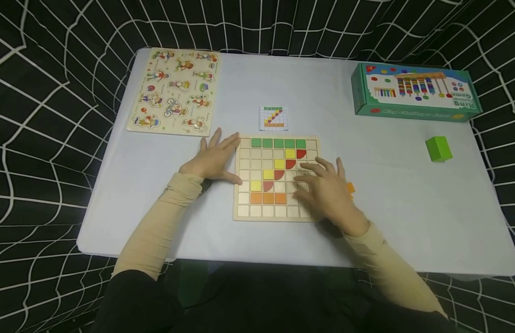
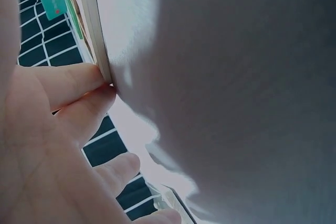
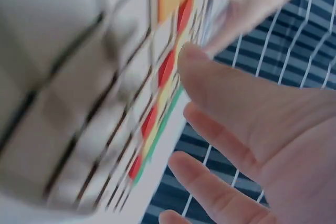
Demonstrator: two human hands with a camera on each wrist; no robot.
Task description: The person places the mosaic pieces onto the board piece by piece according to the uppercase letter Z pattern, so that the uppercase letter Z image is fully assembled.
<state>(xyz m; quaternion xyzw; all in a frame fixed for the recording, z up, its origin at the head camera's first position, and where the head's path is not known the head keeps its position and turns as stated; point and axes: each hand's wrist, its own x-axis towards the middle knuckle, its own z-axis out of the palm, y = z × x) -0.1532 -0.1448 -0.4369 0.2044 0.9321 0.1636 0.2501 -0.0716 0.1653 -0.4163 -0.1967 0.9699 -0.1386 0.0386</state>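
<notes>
A wooden grid board [image 1: 245,211] lies on the white table. It bears a row of several green squares [image 1: 267,143], a diagonal of several yellow squares [image 1: 279,164] and red quarter-circle pieces [image 1: 290,164], and three orange squares [image 1: 268,198]. With fingers spread, my left hand [image 1: 211,159] touches the board's left edge; the left wrist view shows fingertips against its side. Over the board's right part hovers my right hand [image 1: 325,189], fingers loosely extended and holding nothing. Loose orange pieces [image 1: 350,187] lie beside the board, partly hidden behind that hand.
Beyond the board lies a small pattern card [image 1: 274,118]. A picture peg puzzle [image 1: 174,92] is at the back left. At the right stand a green game box [image 1: 415,92] and a green block [image 1: 439,149]. White netting surrounds the table [image 1: 407,208].
</notes>
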